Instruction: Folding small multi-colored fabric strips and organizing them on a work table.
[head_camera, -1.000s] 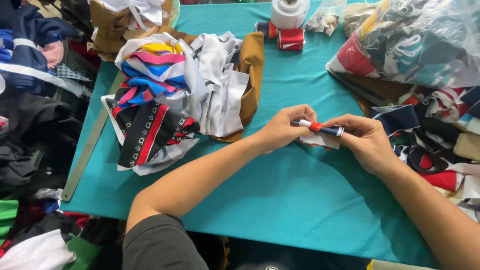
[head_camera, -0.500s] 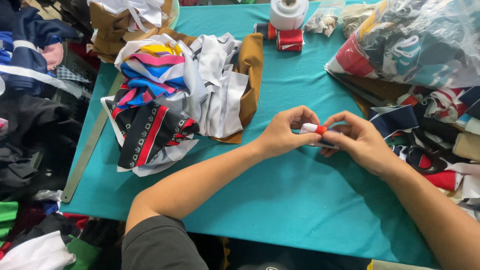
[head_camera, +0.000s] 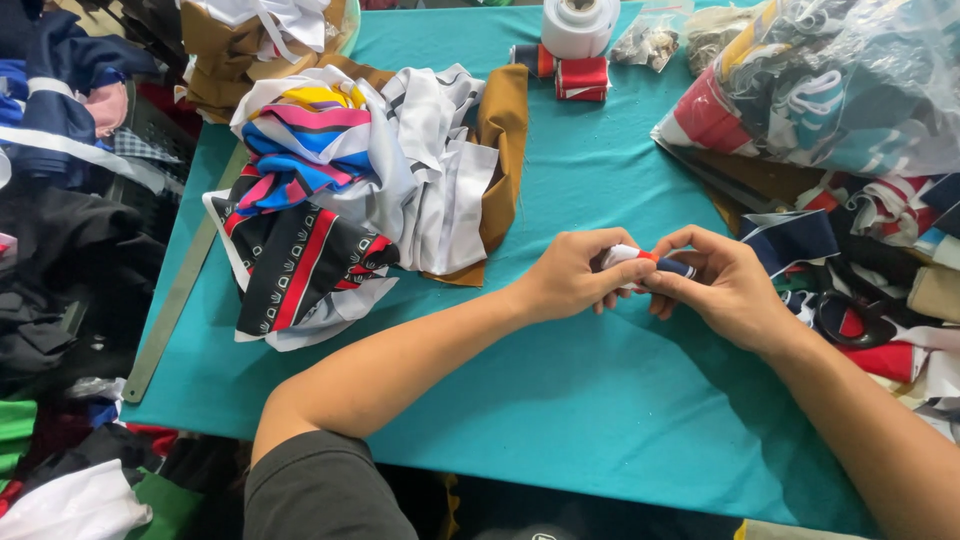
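Both hands meet over the middle of the teal table (head_camera: 560, 400). My left hand (head_camera: 575, 277) and my right hand (head_camera: 722, 285) pinch a small folded fabric piece (head_camera: 645, 260), white, orange-red and navy, between their fingertips. The piece is mostly hidden by the fingers. A pile of cut fabric pieces (head_camera: 350, 190) in white, mustard, black-red and striped colours lies to the left of my left hand.
A white tape roll (head_camera: 578, 25) and red folded bands (head_camera: 582, 78) sit at the table's far edge. A clear plastic bag of trims (head_camera: 850, 90) and loose cloth fill the right side. A metal ruler (head_camera: 175, 300) lies along the left edge. Clothing heaps crowd the left.
The fabric piece has been folded or rolled shorter, and my two hands have closed in on it; the right hand moved slightly left.
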